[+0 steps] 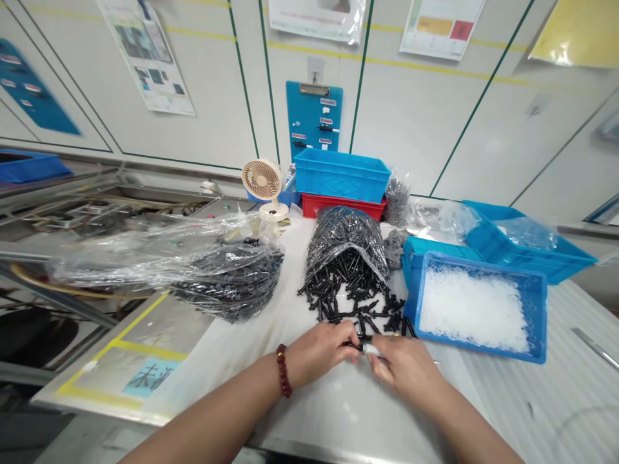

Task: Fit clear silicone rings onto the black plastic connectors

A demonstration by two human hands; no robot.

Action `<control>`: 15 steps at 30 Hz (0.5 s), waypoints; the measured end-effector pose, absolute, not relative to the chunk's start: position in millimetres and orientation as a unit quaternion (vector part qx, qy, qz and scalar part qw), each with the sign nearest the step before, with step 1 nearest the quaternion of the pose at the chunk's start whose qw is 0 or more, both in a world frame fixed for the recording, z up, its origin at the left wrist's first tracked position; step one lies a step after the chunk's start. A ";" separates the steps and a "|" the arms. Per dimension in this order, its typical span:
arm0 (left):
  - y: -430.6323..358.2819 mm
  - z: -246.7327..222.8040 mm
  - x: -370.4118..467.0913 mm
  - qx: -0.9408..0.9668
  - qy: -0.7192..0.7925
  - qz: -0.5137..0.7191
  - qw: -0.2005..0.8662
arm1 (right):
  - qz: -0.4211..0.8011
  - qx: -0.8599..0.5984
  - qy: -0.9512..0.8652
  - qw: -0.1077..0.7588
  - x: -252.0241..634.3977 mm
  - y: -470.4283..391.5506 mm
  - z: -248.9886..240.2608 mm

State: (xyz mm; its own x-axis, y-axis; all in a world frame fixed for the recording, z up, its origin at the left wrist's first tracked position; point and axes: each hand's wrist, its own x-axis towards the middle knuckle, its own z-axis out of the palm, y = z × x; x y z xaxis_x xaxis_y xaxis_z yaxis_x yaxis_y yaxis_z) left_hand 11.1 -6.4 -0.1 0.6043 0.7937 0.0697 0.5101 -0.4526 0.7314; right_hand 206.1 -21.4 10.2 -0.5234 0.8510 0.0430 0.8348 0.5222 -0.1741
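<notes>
Near the table's front, my left hand pinches a slim black part, whose end points right. My right hand is closed on a small white piece that meets the black part's end. Just beyond both hands lie loose black parts, spilling from the mouth of a clear plastic bag. To the right, a blue tray holds many small white translucent pieces.
A second clear bag of black parts lies left. Behind are a small fan, a blue bin on a red bin, and more blue bins at right. A metal strip lies far right.
</notes>
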 end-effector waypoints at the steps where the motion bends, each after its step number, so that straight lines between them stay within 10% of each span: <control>1: -6.5 -0.6 11.2 0.827 0.386 0.205 0.353 | 0.072 -0.480 -0.873 0.058 205.4 -21.9 9.7; 15: -4.6 -5.2 9.9 0.841 0.375 0.220 0.323 | 0.113 -0.487 -0.865 0.048 203.9 -21.5 11.8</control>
State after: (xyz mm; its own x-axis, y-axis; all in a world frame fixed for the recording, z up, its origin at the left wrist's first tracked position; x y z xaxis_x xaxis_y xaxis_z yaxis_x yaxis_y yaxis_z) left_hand 9.9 -4.6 -5.2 0.6216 0.7728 0.1282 0.4883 -0.5102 0.7080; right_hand 203.9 -21.5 11.8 -0.5209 0.8532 -0.0263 0.8313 0.5001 -0.2427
